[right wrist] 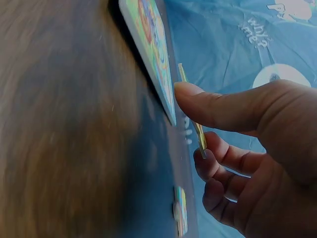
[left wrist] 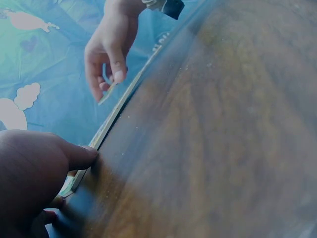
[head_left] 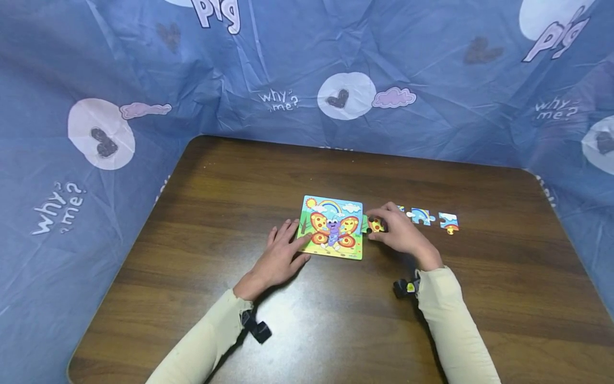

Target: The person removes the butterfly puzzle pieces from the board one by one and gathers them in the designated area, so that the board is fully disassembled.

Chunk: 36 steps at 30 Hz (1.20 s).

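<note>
A square butterfly puzzle board [head_left: 331,205] lies on the wooden table. My left hand [head_left: 282,256] rests at its left side, fingers spread, one finger over the picture and the thumb by the lower left corner. In the left wrist view, the thumb [left wrist: 81,154] touches the board's edge. Just right of the board, my right hand [head_left: 402,230] pinches a green and orange puzzle piece [head_left: 376,224] between thumb and fingers. Seen edge-on in the right wrist view, that thin piece [right wrist: 200,135] is held up off the table.
To the right of my right hand lie a rainbow puzzle piece [head_left: 420,216] and a cloud puzzle piece [head_left: 448,220]. Another piece [head_left: 400,208] is partly hidden behind the fingers. A blue printed cloth [head_left: 297,53] hangs around the brown table [head_left: 192,213].
</note>
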Tool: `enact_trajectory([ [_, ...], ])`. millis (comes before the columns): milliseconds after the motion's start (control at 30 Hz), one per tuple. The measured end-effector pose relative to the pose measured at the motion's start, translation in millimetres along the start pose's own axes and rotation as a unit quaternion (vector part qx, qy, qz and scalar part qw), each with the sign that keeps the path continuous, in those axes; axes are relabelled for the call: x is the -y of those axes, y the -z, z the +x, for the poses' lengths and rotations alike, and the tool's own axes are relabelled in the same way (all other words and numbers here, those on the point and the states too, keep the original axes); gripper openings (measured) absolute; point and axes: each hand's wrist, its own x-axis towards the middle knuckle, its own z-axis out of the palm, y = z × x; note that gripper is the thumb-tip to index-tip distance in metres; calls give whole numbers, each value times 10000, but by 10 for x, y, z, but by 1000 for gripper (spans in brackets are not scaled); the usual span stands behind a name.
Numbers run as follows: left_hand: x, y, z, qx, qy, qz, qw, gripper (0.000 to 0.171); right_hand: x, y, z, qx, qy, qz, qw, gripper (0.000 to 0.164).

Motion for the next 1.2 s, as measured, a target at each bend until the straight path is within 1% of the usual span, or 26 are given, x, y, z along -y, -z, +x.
enact_trajectory([
  [467,-14,5,-2,-7,26,-63,10000,51,-305,95,-241,-64,97,-226,9997,50],
  [667,-16,15,-2,28,28,-70,10000,51,-397,133,-311,-22,22,-260,9997,49],
  [967,-13,25,-12,-10,22,-43,10000,50,-463,147,-323,234,-109,-247,9994,47],
  [1200,-18,14,-5,10,30,-52,10000,51,-485,144,-310,404,-336,-250,9983,50],
])
